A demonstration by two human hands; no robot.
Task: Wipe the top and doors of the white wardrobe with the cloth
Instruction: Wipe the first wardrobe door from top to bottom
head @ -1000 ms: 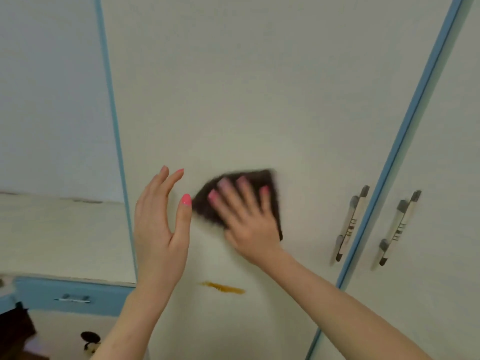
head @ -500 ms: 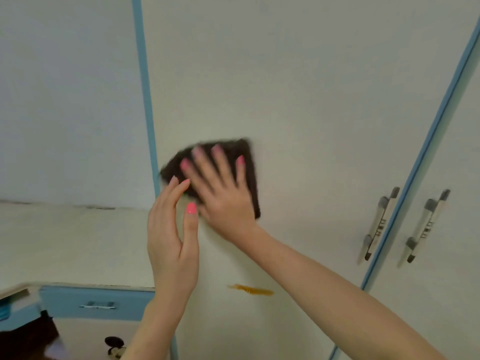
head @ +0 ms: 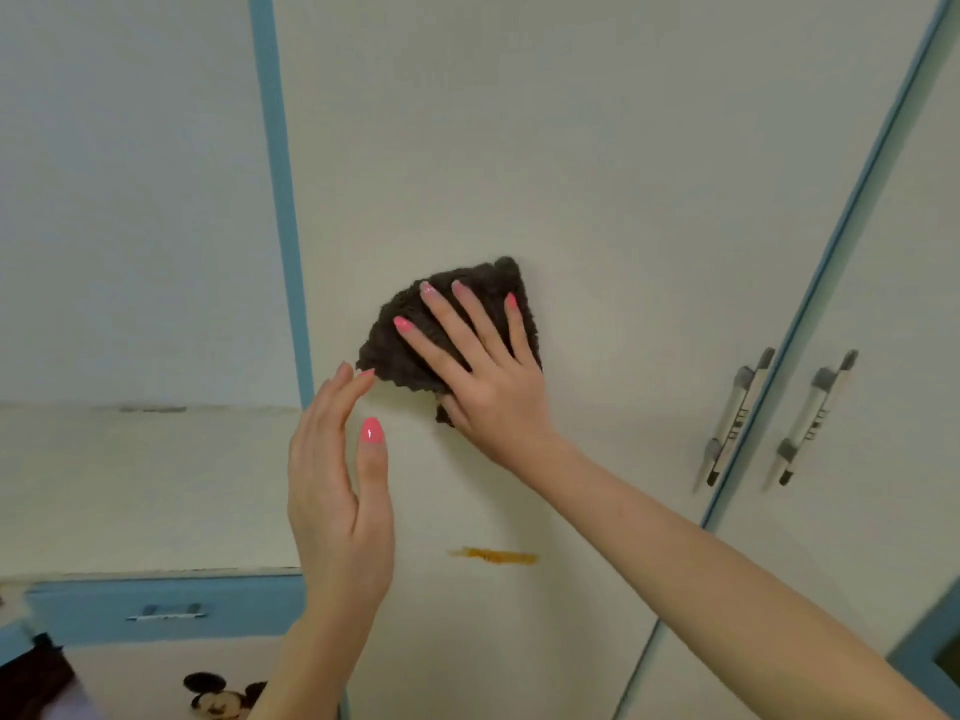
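- The wardrobe door (head: pixel 597 148) is filling your view, white and rigid.
- Your right hand (head: pixel 493 387), fingers spread, is pressing the cloth (head: pixel 400 350) flat mid-door.
- Your left hand (head: pixel 337 491) is hovering open, just left of the cloth.
- The cloth is looking soft and light; palming its centre should keep it from bunching.

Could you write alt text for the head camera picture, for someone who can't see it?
A right hand presses a dark brown cloth flat against a white wardrobe door edged in blue, while the open left hand hovers beside it. A yellowish smear marks the door below the cloth, and two door handles sit to the right.
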